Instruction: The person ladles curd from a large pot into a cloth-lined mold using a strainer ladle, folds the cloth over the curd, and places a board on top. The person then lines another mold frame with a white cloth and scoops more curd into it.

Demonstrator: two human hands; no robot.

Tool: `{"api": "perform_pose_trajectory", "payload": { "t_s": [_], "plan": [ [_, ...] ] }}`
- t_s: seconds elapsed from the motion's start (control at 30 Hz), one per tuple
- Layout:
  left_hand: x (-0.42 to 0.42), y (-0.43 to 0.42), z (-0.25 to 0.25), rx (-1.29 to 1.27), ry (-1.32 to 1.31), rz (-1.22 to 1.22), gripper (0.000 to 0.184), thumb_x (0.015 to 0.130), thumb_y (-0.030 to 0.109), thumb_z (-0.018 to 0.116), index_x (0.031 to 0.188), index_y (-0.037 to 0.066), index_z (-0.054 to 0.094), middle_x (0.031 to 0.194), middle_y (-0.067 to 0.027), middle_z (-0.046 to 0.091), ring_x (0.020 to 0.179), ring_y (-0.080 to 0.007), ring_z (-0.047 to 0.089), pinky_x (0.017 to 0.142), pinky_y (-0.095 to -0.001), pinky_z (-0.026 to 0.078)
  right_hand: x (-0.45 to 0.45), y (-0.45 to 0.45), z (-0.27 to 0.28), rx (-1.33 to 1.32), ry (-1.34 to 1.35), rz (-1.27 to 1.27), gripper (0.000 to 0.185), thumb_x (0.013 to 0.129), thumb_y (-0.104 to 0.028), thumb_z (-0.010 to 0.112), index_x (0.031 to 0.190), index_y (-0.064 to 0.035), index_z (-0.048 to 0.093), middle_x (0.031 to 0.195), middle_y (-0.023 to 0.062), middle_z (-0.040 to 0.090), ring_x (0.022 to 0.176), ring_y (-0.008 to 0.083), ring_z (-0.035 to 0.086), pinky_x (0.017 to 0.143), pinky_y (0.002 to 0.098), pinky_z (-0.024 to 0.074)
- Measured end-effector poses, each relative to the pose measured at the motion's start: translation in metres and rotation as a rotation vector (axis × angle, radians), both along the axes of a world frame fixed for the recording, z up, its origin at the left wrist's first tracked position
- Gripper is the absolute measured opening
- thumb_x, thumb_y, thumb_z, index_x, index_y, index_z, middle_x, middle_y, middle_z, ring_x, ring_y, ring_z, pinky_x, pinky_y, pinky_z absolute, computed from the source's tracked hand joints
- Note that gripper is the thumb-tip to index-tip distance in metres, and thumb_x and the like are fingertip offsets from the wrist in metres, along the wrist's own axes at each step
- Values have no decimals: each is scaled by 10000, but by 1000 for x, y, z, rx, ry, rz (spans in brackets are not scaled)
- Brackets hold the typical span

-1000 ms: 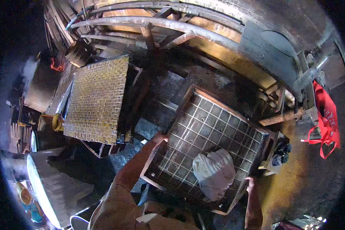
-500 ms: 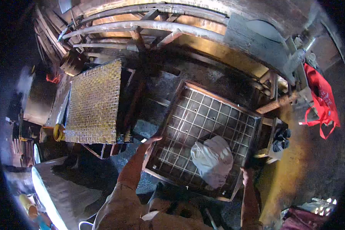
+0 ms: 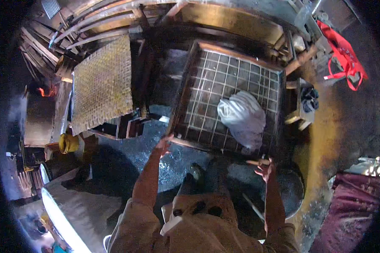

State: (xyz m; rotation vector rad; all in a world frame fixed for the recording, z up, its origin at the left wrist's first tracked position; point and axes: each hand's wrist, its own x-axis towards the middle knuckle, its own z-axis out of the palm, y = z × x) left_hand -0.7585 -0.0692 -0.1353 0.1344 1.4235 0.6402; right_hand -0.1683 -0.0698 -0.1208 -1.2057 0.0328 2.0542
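Observation:
A wooden-framed tray [image 3: 185, 99] with a pale grid across its dark bottom lies in front of me. On the right part of its grid rests a bulging white cloth bundle [image 3: 242, 120]. My left hand [image 3: 164, 146] is at the tray's near left corner, its fingers closed around the edge. Just below the near right corner, my right hand [image 3: 264, 168] has its fingers apart, one stretched out to the left. Nothing shows inside that hand. The tray's underside is hidden.
A woven mat panel [image 3: 103, 84] lies on a stand at left, with a yellow pot [image 3: 69, 143] below it. A small flame [image 3: 48, 90] burns at far left. On the right are a small wooden stool [image 3: 302, 105], a red bag [image 3: 344, 55] and maroon cloth [image 3: 350, 206].
The tray and its white bundle now appear higher in view, farther from my body. My left hand has shifted to the near corner, and my right hand has come off the right side, fingers spreading.

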Motion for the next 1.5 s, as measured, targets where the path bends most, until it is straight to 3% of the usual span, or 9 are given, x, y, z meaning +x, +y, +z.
{"api": "perform_pose_trajectory", "payload": {
  "t_s": [0.03, 0.17, 0.23, 0.37, 0.7, 1.13, 1.23, 1.3, 1.5],
  "plan": [
    [2, 0, -8, 43, -76, 74, 886, 625, 553, 615, 1340, 173, 255, 1372, -96, 256, 1271, -297, 167, 888, -518, 239, -33, 3, 37, -52, -484, -22, 553, 782, -525, 488, 1063, -49, 483, 945, 93, 562, 848, 263, 573, 807, 660, 337],
    [2, -1, -33, 77, 12, 134, 776, 625, 505, 621, 1272, 159, 372, 1191, -110, 443, 1073, -261, 416, 768, -406, 359, -68, 1, 62, -18, -421, -91, 590, 759, -577, 481, 976, -31, 530, 913, 96, 571, 844, 287, 571, 779, 655, 356],
    [-4, 0, -49, 244, 3, 134, 599, 607, 444, 625, 1103, 130, 505, 891, -73, 515, 696, -170, 480, 568, -305, 375, -86, 2, 78, 15, -400, -210, 591, 750, -595, 480, 893, -27, 561, 898, 115, 572, 859, 334, 557, 768, 639, 374],
    [5, 7, -39, 252, 20, 230, 355, 627, 329, 612, 867, 77, 544, 673, -31, 451, 461, -118, 352, 397, -269, 287, -63, -2, 40, 72, -247, -212, 577, 770, -578, 459, 904, -22, 540, 881, 133, 561, 847, 358, 547, 769, 602, 396],
    [13, 12, -20, 205, 87, 274, 216, 645, 274, 593, 707, 89, 501, 579, -7, 390, 404, -115, 340, 356, -271, 261, -67, 1, 30, 128, -570, -340, 422, 786, -469, 479, 916, -68, 489, 893, 110, 537, 742, 270, 547, 614, 450, 453],
    [27, 21, -23, 214, 338, 349, 212, 611, 235, 587, 623, 33, 525, 546, -50, 439, 371, -131, 358, 337, -281, 241, -32, 4, -10, 59, -461, -297, 410, 800, -411, 479, 1012, -62, 433, 982, 150, 484, 807, 367, 550, 687, 515, 463],
    [24, 13, -23, 363, 432, 202, 208, 613, 221, 582, 629, 18, 543, 544, -54, 452, 379, -138, 381, 341, -281, 264, -3, -4, -42, 126, 317, -291, 381, 803, -344, 486, 1021, -40, 413, 987, 174, 475, 810, 381, 546, 695, 518, 464],
    [20, 16, -23, 494, 488, 95, 207, 615, 214, 579, 639, 10, 554, 543, -57, 457, 385, -144, 398, 343, -281, 283, -24, -1, -19, 190, -333, -314, 342, 794, -286, 495, 992, -21, 404, 980, 196, 474, 815, 384, 545, 698, 512, 470],
    [26, 5, -17, 450, 448, 159, 200, 628, 200, 573, 682, 8, 550, 626, -63, 507, 526, -160, 504, 430, -298, 392, -29, 1, -4, 214, -524, -371, 250, 779, -227, 482, 898, -19, 410, 913, 205, 507, 810, 371, 557, 717, 496, 478]
  ]
}}
